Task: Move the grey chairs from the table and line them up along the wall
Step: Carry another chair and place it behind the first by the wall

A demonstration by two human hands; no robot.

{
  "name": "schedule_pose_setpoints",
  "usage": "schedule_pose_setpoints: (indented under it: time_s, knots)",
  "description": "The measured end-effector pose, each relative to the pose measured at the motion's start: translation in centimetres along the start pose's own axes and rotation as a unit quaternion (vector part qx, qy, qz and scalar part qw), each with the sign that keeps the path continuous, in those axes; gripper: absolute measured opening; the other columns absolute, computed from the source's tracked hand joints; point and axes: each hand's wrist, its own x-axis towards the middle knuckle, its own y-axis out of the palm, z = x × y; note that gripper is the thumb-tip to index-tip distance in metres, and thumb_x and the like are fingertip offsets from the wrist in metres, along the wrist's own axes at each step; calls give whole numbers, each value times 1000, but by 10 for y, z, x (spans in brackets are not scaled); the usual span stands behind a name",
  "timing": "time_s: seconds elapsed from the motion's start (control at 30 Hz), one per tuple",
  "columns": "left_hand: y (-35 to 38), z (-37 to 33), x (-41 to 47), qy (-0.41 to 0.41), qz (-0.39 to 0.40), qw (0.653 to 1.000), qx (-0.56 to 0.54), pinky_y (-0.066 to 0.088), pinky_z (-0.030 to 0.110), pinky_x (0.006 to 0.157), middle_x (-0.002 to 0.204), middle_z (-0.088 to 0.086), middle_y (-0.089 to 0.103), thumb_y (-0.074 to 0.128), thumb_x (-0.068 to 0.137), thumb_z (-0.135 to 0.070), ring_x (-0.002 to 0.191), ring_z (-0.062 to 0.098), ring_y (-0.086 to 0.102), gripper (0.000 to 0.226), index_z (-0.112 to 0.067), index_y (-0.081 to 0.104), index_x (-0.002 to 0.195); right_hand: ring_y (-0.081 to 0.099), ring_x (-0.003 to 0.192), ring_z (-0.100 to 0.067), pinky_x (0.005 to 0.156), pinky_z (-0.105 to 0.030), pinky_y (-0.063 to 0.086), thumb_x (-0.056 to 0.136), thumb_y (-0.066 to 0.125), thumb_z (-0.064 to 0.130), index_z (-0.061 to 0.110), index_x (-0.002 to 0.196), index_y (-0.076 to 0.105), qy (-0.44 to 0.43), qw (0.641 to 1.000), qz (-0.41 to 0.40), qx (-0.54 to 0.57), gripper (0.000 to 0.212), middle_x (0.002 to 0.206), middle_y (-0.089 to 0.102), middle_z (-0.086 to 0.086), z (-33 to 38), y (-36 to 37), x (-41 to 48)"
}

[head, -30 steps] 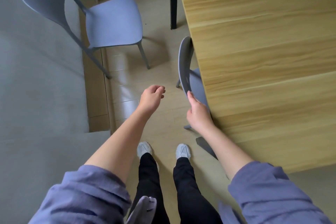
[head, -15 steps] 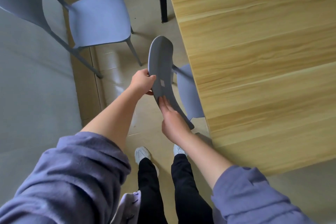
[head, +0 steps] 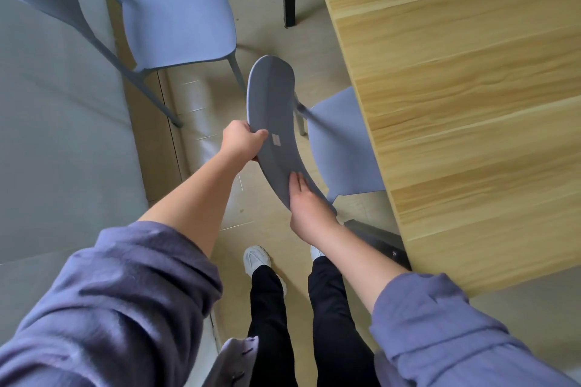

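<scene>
Our left hand [head: 242,141] and right hand [head: 306,198] clamp the curved, smooth plastic backrest of the grey chair [head: 273,122] beside the wood-grain table [head: 456,72]

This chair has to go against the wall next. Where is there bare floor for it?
Bare floor lies along the wall, on the near side of the parked chair. It is crowded by the table, where the held chair sits partly tucked under.
</scene>
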Motion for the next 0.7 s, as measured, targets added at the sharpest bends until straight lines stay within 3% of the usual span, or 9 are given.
schedule_pose_setpoints:
  time_s: [0.23, 0.47, 0.7]
  knots:
    - [-27, 27, -8, -6, -9, 1000, 9, 60, 43, 76, 98, 16, 69, 61, 87, -18, 70, 33, 68, 22, 1, 65, 97, 14, 149, -26, 108, -32, 33, 85, 40, -16, 5, 152, -2, -16, 1000, 10, 2, 82, 163, -2, -10, 21, 24, 1]
    - [-51, 26, -15, 17, -18, 999, 43, 60, 44, 73, 91, 15, 65, 59, 88, -16, 65, 35, 67, 16, -1, 59, 84, 18, 148, -26, 105, -34, 36, 87, 40, -14, 6, 152, -1, -17, 1000, 14, 13, 80, 163, -1, -7, 44, 27, -4]
    - [-65, 40, -19, 23, -21, 996, 83, 51, 25, 50, 83, 13, 65, 55, 88, -16, 48, 22, 62, 26, -10, 51, 63, 15, 149, -24, 104, -33, 36, 87, 39, -15, 7, 152, -2, -24, 999, 21, 17, 80, 163, -2, -6, 55, 37, -3]
